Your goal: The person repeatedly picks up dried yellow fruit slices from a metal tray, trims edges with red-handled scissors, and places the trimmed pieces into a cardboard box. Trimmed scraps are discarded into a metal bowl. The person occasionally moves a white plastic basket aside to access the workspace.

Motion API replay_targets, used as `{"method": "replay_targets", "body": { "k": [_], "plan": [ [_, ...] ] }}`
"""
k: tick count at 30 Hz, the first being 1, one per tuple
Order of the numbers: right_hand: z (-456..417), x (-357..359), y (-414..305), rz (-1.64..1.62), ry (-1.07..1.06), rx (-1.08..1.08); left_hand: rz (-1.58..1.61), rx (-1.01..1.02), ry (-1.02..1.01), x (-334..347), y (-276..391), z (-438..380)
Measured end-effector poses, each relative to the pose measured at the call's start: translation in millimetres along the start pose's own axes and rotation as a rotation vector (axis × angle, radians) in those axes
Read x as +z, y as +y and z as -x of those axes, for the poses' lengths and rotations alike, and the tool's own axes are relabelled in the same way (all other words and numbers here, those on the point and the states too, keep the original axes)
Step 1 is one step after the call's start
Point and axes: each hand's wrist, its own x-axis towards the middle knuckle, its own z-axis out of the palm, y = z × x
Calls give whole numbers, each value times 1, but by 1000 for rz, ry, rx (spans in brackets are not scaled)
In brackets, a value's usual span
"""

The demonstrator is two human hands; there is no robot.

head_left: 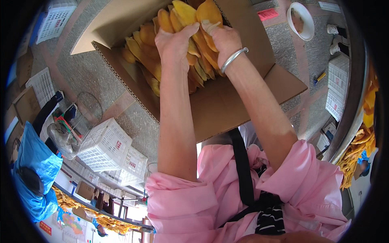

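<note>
A cardboard box (pixel 225 112) with raised flaps stands before me, holding flat, elongated yellow-orange slices (pixel 142 42) that look like dried sweet potato or fruit. My left hand (pixel 173 42) reaches in from the left, its thumb pressed against a bunch of the slices and its fingers mostly hidden among them. Beside it, my right hand (pixel 224 39) has its fingers on a broad slice (pixel 209 13) near the box's far wall. A light wrapping covers one fingertip there. Around my right wrist sits a silver bangle (pixel 234 59).
White plastic crates (pixel 106 142) are stacked to the left near a person in blue (pixel 39 173). More crates (pixel 337 85) stand right, by a raised edge with more slices (pixel 358 145). A white basin (pixel 301 21) and a red brush head (pixel 268 14) lie beyond the box.
</note>
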Motion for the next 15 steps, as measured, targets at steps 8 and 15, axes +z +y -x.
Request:
{"method": "replay_targets", "body": {
  "k": [8,15],
  "plan": [
    [16,-39,-5,415,108,-380,81,-117,-118,8,-27,27],
    [-10,-46,-33,156,104,-182,95,-121,-102,38,-23,8]
  ]
}}
